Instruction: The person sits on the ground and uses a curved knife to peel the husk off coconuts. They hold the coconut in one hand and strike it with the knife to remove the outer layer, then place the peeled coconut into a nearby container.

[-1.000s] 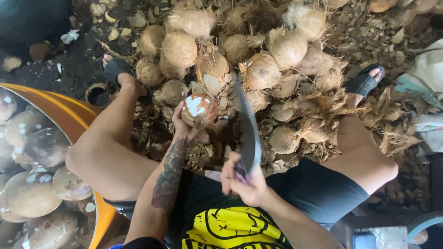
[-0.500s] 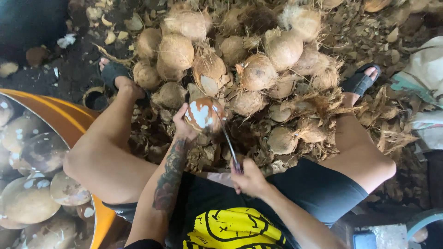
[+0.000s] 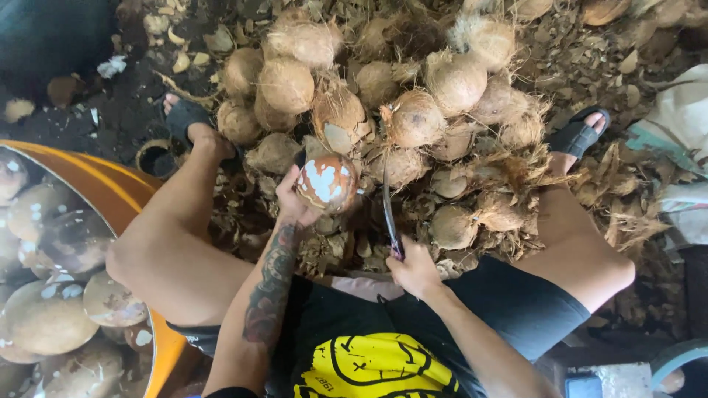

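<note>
Between the person's spread knees, the left hand (image 3: 295, 200) reaches forward on a tattooed forearm, palm up and fingers curled tight around a peeled coconut (image 3: 327, 182), which sits raised just above the heap of husked coconuts (image 3: 413, 118). To its right, the right hand (image 3: 414, 267) is clenched on the handle of a curved blade (image 3: 386, 208), wrist bent so the blade points away from the body, just beside the held coconut. At far left an orange tub (image 3: 110, 188) holds more peeled coconuts.
</note>
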